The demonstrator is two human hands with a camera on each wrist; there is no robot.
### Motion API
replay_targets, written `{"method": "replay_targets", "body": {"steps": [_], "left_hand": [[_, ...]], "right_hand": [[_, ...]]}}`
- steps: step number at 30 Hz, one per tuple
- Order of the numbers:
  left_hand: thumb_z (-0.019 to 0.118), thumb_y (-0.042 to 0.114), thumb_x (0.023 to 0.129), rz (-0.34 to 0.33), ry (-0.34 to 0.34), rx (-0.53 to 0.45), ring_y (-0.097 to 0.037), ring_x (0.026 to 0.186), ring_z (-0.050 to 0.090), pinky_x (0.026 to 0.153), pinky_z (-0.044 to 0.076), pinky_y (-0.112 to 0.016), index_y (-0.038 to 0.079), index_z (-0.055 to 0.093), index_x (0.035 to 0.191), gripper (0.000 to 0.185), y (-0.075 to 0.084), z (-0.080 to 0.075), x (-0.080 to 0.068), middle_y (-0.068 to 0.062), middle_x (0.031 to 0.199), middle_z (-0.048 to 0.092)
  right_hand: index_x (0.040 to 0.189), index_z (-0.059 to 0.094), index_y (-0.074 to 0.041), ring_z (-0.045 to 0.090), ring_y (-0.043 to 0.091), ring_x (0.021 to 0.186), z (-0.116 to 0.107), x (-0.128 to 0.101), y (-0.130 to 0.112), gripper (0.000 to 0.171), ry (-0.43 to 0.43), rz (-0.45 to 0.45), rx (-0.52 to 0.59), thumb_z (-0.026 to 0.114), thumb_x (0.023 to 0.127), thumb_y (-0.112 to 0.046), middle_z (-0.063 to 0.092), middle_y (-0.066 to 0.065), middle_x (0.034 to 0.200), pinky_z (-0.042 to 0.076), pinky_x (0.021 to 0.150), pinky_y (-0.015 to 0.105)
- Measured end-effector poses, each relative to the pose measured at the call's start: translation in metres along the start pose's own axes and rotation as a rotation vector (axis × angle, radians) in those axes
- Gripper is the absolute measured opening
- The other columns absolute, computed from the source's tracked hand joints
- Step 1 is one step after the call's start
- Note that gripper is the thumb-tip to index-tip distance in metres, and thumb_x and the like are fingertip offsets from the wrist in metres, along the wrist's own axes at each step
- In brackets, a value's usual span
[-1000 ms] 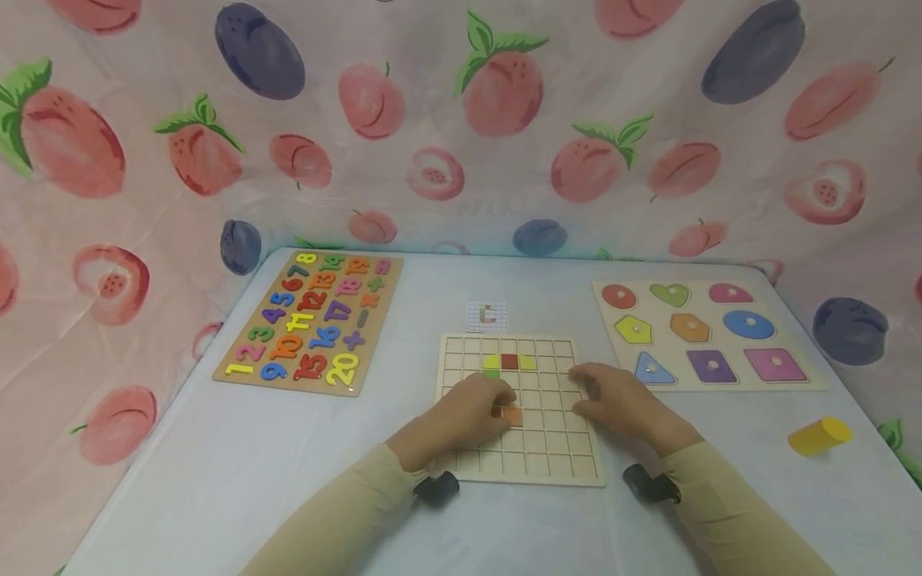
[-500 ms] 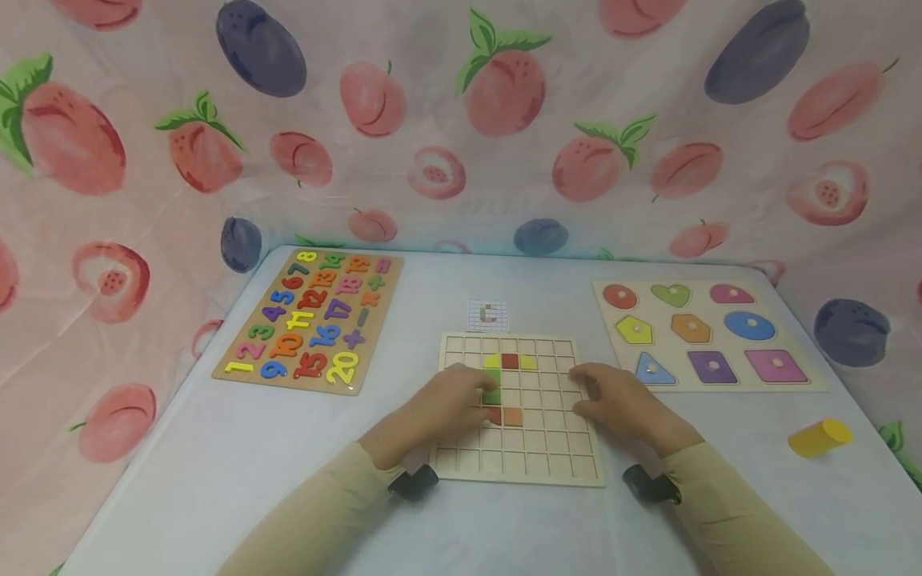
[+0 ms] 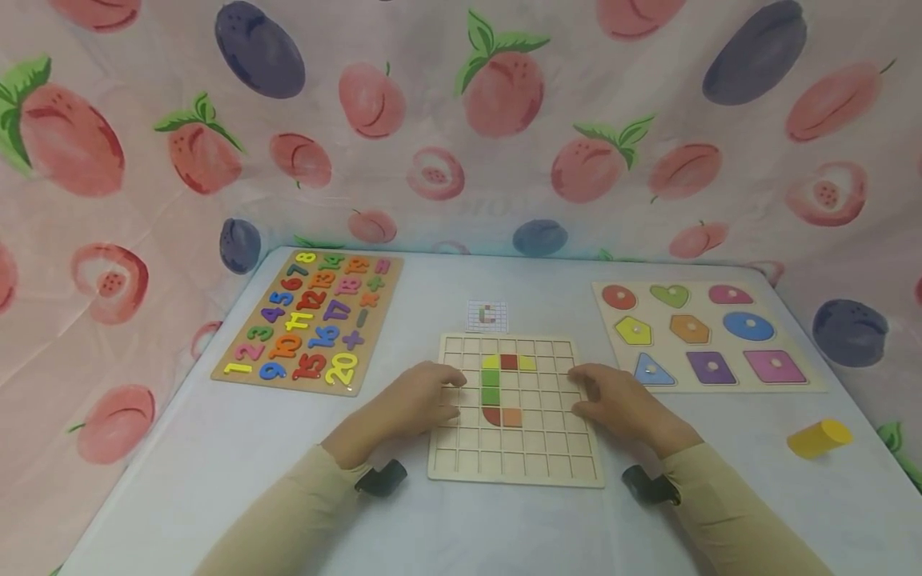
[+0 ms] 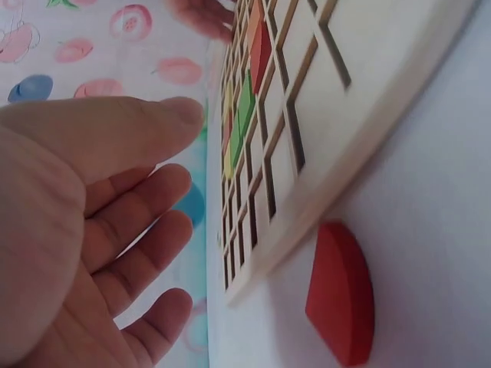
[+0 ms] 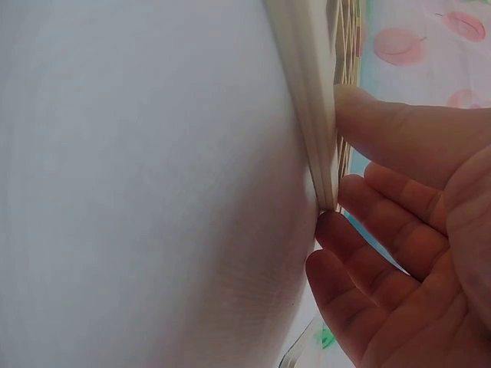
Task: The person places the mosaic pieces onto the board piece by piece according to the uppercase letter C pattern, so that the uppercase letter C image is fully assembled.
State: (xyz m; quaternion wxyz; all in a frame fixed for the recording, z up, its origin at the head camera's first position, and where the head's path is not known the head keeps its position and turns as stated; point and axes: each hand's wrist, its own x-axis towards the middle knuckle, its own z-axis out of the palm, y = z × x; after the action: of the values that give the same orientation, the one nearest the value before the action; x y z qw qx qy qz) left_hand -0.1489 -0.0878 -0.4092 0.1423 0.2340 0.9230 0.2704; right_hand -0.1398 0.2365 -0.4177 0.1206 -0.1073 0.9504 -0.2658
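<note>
A wooden grid board [image 3: 539, 442] lies mid-table. Its tiles form a C shape: two yellow pieces beside a red square [image 3: 508, 362], two green squares [image 3: 491, 396] below, then a red rounded piece [image 3: 492, 416] and an orange square [image 3: 512, 418]. At the board's left edge is my left hand [image 3: 409, 404], thumb and fingers apart, holding nothing. Beside the board a loose red curved-edge tile [image 4: 341, 295] lies on the cloth in the left wrist view; the hand hides it in the head view. My right hand [image 3: 625, 402] rests against the right edge, thumb and fingertips touching it.
A small printed card [image 3: 487, 316] with a C pattern lies behind the board. Number puzzle [image 3: 306, 324] stands to the left, a knobbed shape puzzle [image 3: 709, 336] to the right. A yellow cylinder [image 3: 819, 438] is near the right edge. Fruit-print cloth [image 3: 504, 192] hangs behind.
My left hand has drawn back leftward from the tiles to the board's left edge, uncovering the green squares, red rounded piece and orange square. The right hand has stayed in place.
</note>
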Motion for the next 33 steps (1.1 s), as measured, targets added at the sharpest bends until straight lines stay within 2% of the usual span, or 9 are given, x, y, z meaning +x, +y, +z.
{"method": "replay_targets", "body": {"steps": [3,8,17,26,33], "left_hand": [[0.076,0.019,0.089,-0.008,0.002,0.013,-0.024,0.126,0.052,0.109,0.04,-0.041,0.01,0.066,0.126,0.04,-0.003,-0.003,-0.004,-0.006,0.13,0.062],[0.077,0.019,0.088,-0.075,0.005,-0.009,-0.025,0.13,0.05,0.11,0.039,-0.043,0.013,0.066,0.126,0.041,-0.008,-0.008,-0.011,-0.006,0.134,0.06],[0.075,0.015,0.087,-0.172,0.021,-0.074,-0.022,0.111,0.057,0.101,0.047,-0.045,0.014,0.067,0.124,0.038,-0.016,-0.013,-0.022,-0.005,0.128,0.063],[0.077,0.017,0.086,-0.212,0.033,-0.081,-0.026,0.121,0.056,0.101,0.047,-0.046,0.013,0.068,0.124,0.039,-0.024,-0.014,-0.029,-0.004,0.123,0.065],[0.084,0.026,0.082,-0.172,0.021,-0.023,-0.027,0.123,0.056,0.104,0.045,-0.045,0.009,0.068,0.124,0.049,-0.033,-0.011,-0.034,-0.004,0.123,0.066]], "right_hand": [[0.136,0.056,0.002,0.045,0.042,0.133,0.0,-0.001,-0.001,0.054,0.001,-0.001,-0.002,0.073,0.087,-0.014,0.055,0.021,0.14,0.036,0.108,0.057],[0.136,0.056,0.001,0.045,0.042,0.133,0.0,-0.001,0.0,0.054,0.002,-0.007,-0.011,0.072,0.087,-0.014,0.055,0.021,0.14,0.036,0.108,0.057],[0.135,0.056,0.002,0.045,0.042,0.133,-0.001,-0.002,-0.002,0.053,0.002,-0.014,-0.02,0.073,0.087,-0.014,0.055,0.021,0.139,0.036,0.108,0.057],[0.137,0.056,0.001,0.042,0.042,0.136,0.0,-0.001,-0.001,0.054,0.002,-0.013,-0.003,0.073,0.088,-0.014,0.054,0.02,0.142,0.033,0.111,0.056],[0.137,0.056,0.001,0.042,0.042,0.136,0.002,0.0,0.002,0.054,0.007,-0.019,-0.009,0.073,0.088,-0.014,0.054,0.02,0.142,0.033,0.111,0.056]]}}
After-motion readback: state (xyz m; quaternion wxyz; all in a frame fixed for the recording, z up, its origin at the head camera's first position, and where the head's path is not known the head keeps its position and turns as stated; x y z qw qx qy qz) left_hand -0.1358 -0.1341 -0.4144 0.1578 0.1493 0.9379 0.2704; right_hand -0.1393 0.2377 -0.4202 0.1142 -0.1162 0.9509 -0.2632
